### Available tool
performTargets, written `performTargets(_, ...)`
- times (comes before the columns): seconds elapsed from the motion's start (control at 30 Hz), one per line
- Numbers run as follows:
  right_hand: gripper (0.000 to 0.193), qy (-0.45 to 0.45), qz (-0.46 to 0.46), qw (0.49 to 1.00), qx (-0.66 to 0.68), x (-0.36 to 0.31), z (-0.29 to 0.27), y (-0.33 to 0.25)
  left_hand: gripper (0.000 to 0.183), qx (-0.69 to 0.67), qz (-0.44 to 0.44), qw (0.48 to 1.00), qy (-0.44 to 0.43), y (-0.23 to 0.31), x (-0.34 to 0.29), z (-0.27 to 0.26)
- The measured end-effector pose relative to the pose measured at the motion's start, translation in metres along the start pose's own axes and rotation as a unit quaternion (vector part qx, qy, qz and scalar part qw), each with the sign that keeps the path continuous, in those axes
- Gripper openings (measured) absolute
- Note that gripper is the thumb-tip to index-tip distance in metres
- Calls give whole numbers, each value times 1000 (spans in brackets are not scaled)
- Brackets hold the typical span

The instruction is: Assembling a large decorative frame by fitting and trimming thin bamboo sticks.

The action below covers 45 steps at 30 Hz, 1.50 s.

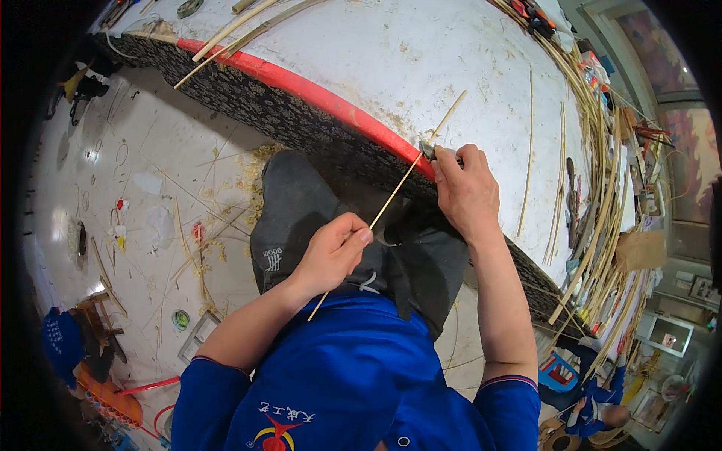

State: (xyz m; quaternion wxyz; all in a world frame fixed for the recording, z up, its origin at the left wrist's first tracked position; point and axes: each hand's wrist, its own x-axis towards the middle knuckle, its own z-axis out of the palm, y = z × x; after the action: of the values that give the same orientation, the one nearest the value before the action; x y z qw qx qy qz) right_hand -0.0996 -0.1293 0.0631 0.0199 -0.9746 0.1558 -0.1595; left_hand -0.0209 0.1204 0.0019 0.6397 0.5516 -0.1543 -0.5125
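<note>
My left hand (336,248) is closed round a thin bamboo strip (395,191), with the strip's lower end sticking out below the fist toward my lap. From there the strip slants up and away over the red-covered edge (331,109) of the table. At that edge my right hand (468,188) is closed on a small metal blade (427,149), most of which the fingers hide. The blade lies against the strip; the strip's far end rises beyond it over the white tabletop (421,60).
Several bamboo strips (560,188) lie on the tabletop to the right, beside a dark-handled tool (573,195). A long bundle of bamboo (602,218) runs along the far right. Shavings (252,180) and offcuts litter the floor at left. Another person (598,402) sits at lower right.
</note>
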Motion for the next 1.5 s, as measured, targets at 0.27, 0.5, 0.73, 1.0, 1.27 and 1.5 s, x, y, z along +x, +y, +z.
performTargets(0.27,25,11,-9,1000,-5,0,2,0,18,13,-30,999,-11,-2,-43,-23)
performTargets(0.5,20,6,-3,1000,-10,-1,1,-3,17,16,-23,999,-26,-6,-61,-37)
performTargets(0.73,18,17,-3,1000,-12,-4,4,-3,18,28,-54,998,-21,-11,-91,-48)
performTargets(1.0,18,13,-3,1000,-13,-3,2,-4,18,65,-56,996,4,-18,-126,-59)
performTargets(1.27,20,2,56,998,1,-1,0,-4,18,42,-86,995,21,-22,-168,-76)
performTargets(1.5,36,-79,92,971,208,-9,-41,-7,7,54,25,994,90,1,-142,-70)
